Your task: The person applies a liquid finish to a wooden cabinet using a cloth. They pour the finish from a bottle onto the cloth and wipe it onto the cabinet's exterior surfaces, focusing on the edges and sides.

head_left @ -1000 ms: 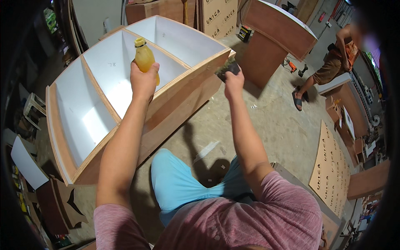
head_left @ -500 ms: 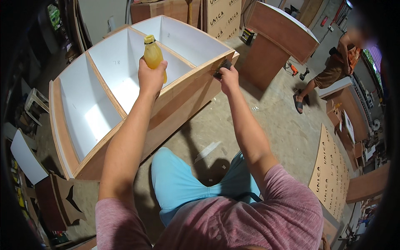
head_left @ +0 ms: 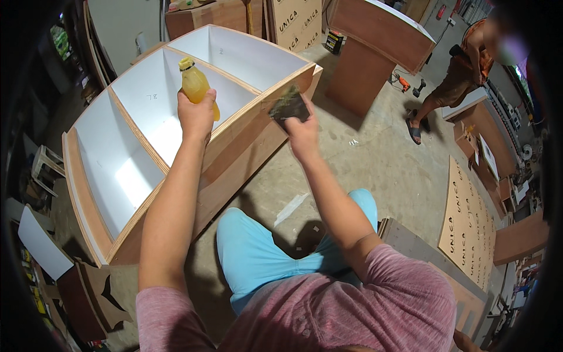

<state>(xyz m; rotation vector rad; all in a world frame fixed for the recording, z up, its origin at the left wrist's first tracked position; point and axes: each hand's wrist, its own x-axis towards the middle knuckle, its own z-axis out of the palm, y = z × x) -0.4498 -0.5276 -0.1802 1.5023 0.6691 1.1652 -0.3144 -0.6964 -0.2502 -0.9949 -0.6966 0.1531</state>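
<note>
My left hand is closed around a clear plastic bottle holding something yellow, its open neck tilted up and to the left. The bottle is above the white-lined wooden cabinet, near its front edge. My right hand grips a dark, flat, squarish spreader with a yellowish smear along its far edge. The spreader is in front of the cabinet's right end, by the bare wood face; whether it touches the wood I cannot tell. Dividers split the cabinet into three open compartments.
Beyond the cabinet's right end stands a wooden stand with a slanted top. A person in sandals is at the far right, near an orange power tool on the floor. Printed board sheets lean at the right.
My right hand has drawn the spreader left and toward me from the cabinet's right corner, so its flat side shows. The bottle tilts further left. The view has shifted slightly.
</note>
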